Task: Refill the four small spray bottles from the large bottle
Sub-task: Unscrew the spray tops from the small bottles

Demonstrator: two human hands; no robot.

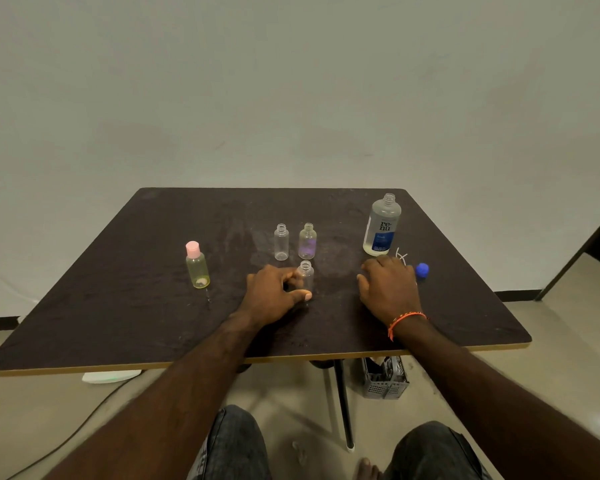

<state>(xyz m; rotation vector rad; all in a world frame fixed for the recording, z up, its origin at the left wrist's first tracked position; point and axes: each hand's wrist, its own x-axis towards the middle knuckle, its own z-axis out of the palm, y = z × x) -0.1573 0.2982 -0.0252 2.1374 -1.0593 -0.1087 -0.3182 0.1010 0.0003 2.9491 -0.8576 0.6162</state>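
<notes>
We see a dark counter [118,306] with both hands resting on it. The left hand [274,296] curls its fingers and thumb round a small clear bottle [306,275] that stands upright and uncapped near the middle of the counter. The right hand [388,289] lies flat, palm down, fingers relaxed and holding nothing; an orange bracelet [404,320] circles its wrist.

Just behind the held bottle stand two more small uncapped bottles side by side: a clear one [281,242] on the left and a purple-tinted one [307,241] on the right. Well apart to the left stands a yellow-tinted small bottle [197,266] with a pink cap [192,249] on it.

The large bottle [382,226], with a blue and white label and no cap, stands upright at the far right of the counter, behind the right hand. A blue cap [422,270] lies just beside that hand, and some thin white tubes [401,255] lie between it and the large bottle.

Under the counter sits a grey perforated basket [385,379].
</notes>
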